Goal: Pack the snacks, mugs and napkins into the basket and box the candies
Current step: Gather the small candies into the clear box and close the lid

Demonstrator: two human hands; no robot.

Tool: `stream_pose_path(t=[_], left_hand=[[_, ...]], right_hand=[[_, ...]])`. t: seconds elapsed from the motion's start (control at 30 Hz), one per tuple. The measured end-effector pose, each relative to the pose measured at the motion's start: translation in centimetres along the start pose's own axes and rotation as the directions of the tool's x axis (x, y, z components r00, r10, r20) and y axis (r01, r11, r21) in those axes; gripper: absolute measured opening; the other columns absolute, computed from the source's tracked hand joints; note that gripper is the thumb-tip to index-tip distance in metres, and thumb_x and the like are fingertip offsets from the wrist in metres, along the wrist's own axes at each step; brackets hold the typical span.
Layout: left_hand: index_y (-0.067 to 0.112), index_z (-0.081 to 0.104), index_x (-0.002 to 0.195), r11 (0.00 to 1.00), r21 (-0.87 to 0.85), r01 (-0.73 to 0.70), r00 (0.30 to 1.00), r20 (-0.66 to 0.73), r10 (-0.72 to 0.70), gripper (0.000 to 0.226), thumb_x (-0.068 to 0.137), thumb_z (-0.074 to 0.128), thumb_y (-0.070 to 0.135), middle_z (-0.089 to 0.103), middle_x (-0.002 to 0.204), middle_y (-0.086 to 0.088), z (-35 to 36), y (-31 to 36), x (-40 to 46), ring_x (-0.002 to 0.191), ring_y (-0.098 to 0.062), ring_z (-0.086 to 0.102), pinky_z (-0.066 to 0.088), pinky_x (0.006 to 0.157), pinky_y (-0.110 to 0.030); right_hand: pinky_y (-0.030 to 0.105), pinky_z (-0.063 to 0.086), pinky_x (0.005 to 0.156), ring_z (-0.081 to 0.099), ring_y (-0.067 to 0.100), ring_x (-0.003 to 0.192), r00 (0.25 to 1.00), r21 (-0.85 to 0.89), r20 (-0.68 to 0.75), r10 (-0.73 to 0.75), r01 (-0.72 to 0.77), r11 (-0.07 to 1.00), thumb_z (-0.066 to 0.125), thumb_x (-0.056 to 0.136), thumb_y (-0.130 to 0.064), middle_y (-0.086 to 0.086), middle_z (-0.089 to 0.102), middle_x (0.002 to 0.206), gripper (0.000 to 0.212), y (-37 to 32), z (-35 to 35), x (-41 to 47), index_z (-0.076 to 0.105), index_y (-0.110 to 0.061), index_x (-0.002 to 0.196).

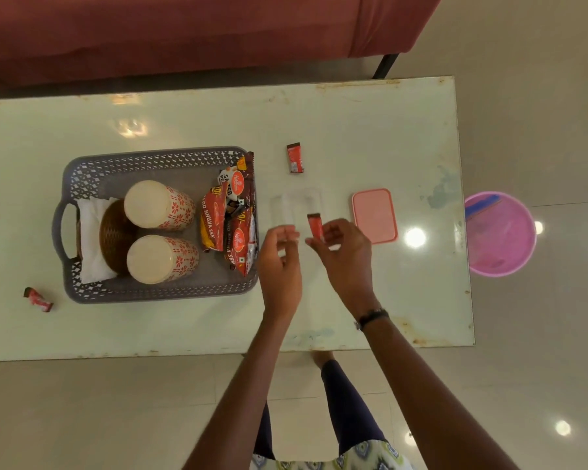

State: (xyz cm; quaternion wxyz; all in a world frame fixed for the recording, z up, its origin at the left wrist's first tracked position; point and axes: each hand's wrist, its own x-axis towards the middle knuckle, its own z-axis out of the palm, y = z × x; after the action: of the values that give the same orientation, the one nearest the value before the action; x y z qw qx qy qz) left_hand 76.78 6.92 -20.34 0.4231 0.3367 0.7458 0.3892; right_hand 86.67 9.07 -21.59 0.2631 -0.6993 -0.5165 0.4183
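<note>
A grey basket (157,157) on the table holds two patterned mugs (158,205) (162,259), white napkins (92,232) at its left and red snack packets (230,225) at its right. My right hand (343,252) pinches a red candy (315,226) just over a clear plastic box (296,201). My left hand (280,262) hovers beside it with fingers apart, holding nothing. Another candy (295,157) lies beyond the box. A third candy (38,299) lies left of the basket. The pink lid (374,215) rests right of the box.
A brown woven holder (112,239) sits in the basket by the napkins. A pink bucket (499,234) stands on the floor past the table's right edge. A maroon sofa (184,32) runs along the far side.
</note>
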Motion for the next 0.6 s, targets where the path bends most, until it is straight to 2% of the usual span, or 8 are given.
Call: stream_pose_path(t=[0.07,0.13,0.2,0.27,0.37,0.43,0.53,0.6], left_hand=[[0.009,0.06,0.103,0.996,0.025,-0.085,0.996,-0.036,0.086,0.017,0.094,0.046,0.01,0.066,0.098,-0.001,0.4,1.4,1.9,0.092,-0.014,0.063,0.055,0.08,-0.027],[0.007,0.06,0.103,0.983,0.097,-0.158,0.986,-0.043,0.163,0.018,0.092,0.046,0.006,0.067,0.099,-0.006,1.0,2.4,4.0,0.091,-0.013,0.062,0.05,0.075,-0.01],[0.005,0.06,0.103,0.968,0.175,-0.181,0.981,-0.037,0.19,0.019,0.091,0.045,0.004,0.066,0.102,-0.008,1.7,3.2,6.5,0.093,-0.014,0.061,0.043,0.07,-0.001],[0.004,0.059,0.105,0.952,0.256,-0.166,0.984,-0.023,0.178,0.021,0.092,0.043,0.003,0.065,0.106,-0.009,2.6,3.7,9.4,0.096,-0.014,0.059,0.044,0.07,-0.004],[0.004,0.057,0.108,0.915,0.381,-0.134,0.99,0.008,0.141,0.024,0.089,0.042,0.002,0.061,0.112,-0.014,4.4,3.8,13.7,0.103,-0.023,0.057,0.044,0.078,-0.024],[0.005,0.053,0.114,0.878,0.465,-0.11,0.994,0.047,0.1,0.026,0.089,0.046,0.003,0.055,0.119,-0.018,5.7,3.4,15.7,0.109,-0.029,0.054,0.044,0.083,-0.031],[0.008,0.049,0.119,0.82,0.561,-0.116,0.993,0.088,0.08,0.029,0.09,0.051,0.009,0.047,0.126,-0.018,7.2,2.6,17.3,0.116,-0.033,0.048,0.042,0.087,-0.031],[0.007,0.051,0.115,0.809,0.57,-0.141,0.989,0.108,0.096,0.026,0.089,0.053,0.009,0.048,0.123,-0.02,7.6,2.1,18.0,0.114,-0.034,0.047,0.04,0.081,-0.029]], right_hand=[[0.023,0.054,0.068,0.062,0.014,0.074,0.999,-0.024,0.019,0.029,-0.028,0.999,0.078,0.075,-0.023,0.005,0.067,0.089,0.026,-1.0,0.6,1.6,0.065,-0.009,0.092],[0.025,0.054,0.071,0.061,0.012,0.075,0.997,-0.054,0.043,0.069,-0.067,0.996,0.077,0.076,-0.024,0.006,0.068,0.093,0.03,-1.1,1.1,2.5,0.066,-0.008,0.097],[0.025,0.053,0.07,0.061,0.012,0.076,0.994,-0.057,0.048,0.1,-0.097,0.994,0.076,0.077,-0.026,0.006,0.068,0.094,0.029,-0.9,1.2,2.9,0.066,-0.009,0.097],[0.027,0.055,0.069,0.063,0.014,0.075,0.991,-0.013,0.054,0.119,-0.119,0.993,0.075,0.078,-0.025,0.005,0.07,0.091,0.021,-0.5,1.1,3.0,0.067,-0.012,0.093],[0.03,0.059,0.07,0.063,0.009,0.071,0.994,0.043,0.062,0.094,-0.097,0.994,0.071,0.082,-0.019,-0.004,0.066,0.084,0.011,-0.3,0.7,3.0,0.068,-0.013,0.091],[0.028,0.058,0.071,0.062,0.008,0.072,0.996,0.062,0.067,0.067,-0.071,0.996,0.069,0.084,-0.015,-0.009,0.063,0.082,0.006,-0.3,0.4,3.2,0.069,-0.013,0.09],[0.023,0.057,0.071,0.063,0.007,0.075,0.995,0.1,0.092,0.048,-0.057,0.993,0.065,0.086,-0.012,-0.02,0.061,0.079,0.007,-0.1,0.3,3.6,0.067,-0.019,0.087],[0.01,0.052,0.068,0.061,0.001,0.073,0.995,0.101,0.095,0.043,-0.052,0.994,0.063,0.086,-0.008,-0.025,0.059,0.077,0.011,0.0,0.1,3.8,0.066,-0.018,0.086]])
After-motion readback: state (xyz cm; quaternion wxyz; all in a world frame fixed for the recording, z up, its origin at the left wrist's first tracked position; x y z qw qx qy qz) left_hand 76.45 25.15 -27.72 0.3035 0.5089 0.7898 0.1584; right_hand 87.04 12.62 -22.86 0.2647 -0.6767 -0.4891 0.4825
